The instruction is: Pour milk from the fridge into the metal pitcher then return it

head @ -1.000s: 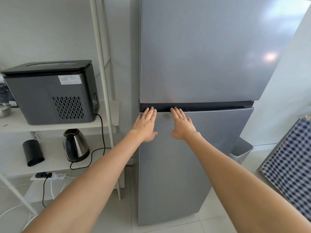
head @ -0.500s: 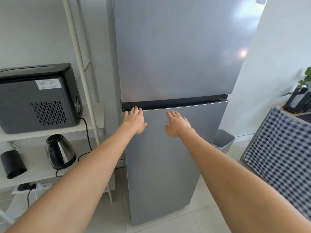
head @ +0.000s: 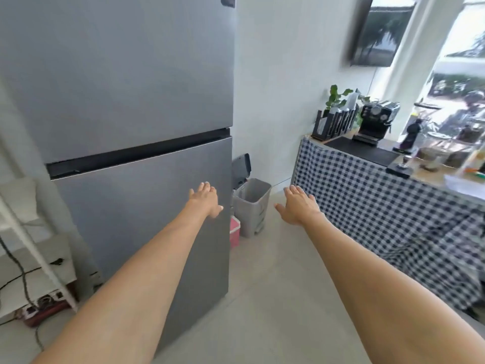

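A tall grey two-door fridge [head: 126, 101] fills the left half of the view, both doors shut, with a dark gap between the upper and lower door. My left hand [head: 206, 199] is stretched out flat in front of the lower door's right edge, fingers apart and empty. My right hand [head: 298, 206] is also flat and empty, held out over the floor to the right of the fridge. No milk and no metal pitcher can be seen.
A grey bin [head: 252, 206] and a pink box [head: 235, 231] stand beside the fridge. On the right, a counter with a checked cloth [head: 380, 211] holds a coffee machine [head: 375, 122], a plant and jars. A white shelf frame [head: 29, 237] and cables sit at the left.
The view has swung to the right, bringing the counter into sight. Both hands have left the top edge of the lower fridge door and moved right and lower.
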Demonstrator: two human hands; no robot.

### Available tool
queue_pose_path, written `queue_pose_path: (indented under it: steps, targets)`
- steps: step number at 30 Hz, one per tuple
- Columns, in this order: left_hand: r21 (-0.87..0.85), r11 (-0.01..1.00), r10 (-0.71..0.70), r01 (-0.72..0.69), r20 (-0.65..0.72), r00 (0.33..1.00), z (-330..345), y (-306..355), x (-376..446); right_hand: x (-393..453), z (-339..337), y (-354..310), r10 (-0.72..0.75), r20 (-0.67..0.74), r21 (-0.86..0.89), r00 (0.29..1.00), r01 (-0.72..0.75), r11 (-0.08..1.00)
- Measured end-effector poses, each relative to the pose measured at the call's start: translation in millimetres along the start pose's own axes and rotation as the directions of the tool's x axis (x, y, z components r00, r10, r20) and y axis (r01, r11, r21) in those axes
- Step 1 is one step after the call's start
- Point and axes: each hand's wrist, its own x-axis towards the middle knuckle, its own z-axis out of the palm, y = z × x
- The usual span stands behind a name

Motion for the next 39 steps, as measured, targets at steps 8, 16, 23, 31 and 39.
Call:
queue_pose_path:
  steps: [8,16,23,31,39]
  targets:
    - [0.025,0.955,0.296,-0.296,-0.008,0.955,-2,182,-19,-108,-12,167,0.314,0.005,0.006,0.949,-0.314,0.949]
    - [0.088,0.819,0.568,-0.567,0.01,0.823,3,358,-64,-241,-25,300,0.601,-0.028,0.022,0.799,-0.601,0.799]
    - [0.155,0.597,0.786,-0.787,0.081,0.613,3,495,-130,-367,-34,371,0.824,-0.057,0.022,0.563,-0.825,0.565]
    - [0.189,0.244,0.959,-0.951,0.099,0.265,9,623,-222,-511,-41,408,0.978,-0.035,0.016,0.206,-0.978,0.207]
    - [0.238,-0.144,0.985,-0.96,0.13,-0.116,30,701,-341,-644,-37,389,0.985,-0.028,0.103,-0.17,-0.981,-0.166]
